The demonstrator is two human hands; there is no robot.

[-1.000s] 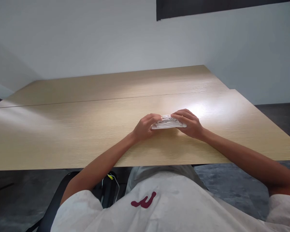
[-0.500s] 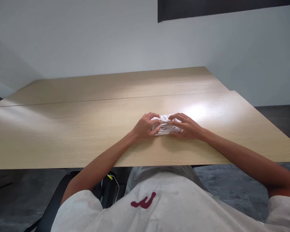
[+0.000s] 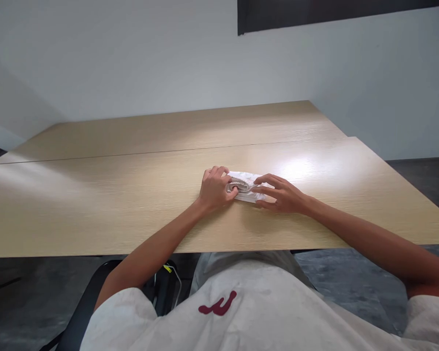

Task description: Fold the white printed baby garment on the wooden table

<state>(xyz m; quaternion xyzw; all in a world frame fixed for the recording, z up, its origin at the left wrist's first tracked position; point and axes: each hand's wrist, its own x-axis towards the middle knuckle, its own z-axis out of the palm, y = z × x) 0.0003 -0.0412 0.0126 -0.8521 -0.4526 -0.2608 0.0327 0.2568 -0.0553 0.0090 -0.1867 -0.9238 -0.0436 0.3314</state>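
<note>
A white cloth [image 3: 246, 183], folded into a thick small bundle with a curled layer on top, lies on the wooden table [image 3: 131, 204]. My left hand [image 3: 215, 186] is closed round the left end of the bundle, fingers over the far side and thumb pressed in at the near layers. At the right end, my right hand [image 3: 280, 193] rests with fingers apart and lightly bent, their tips on or just over the cloth. My right fingers partly cover that end of the bundle.
The table's front edge [image 3: 241, 251] runs just before my body. A seam [image 3: 149, 152] crosses the tabletop behind the cloth. A pale wall [image 3: 149, 58] rises behind the table. A black chair or bag [image 3: 95, 292] with a white cable is below left.
My left hand has shifted a little left and gripped the cloth's left end. The cloth's top layer now shows as a curled fold. My right hand has barely moved.
</note>
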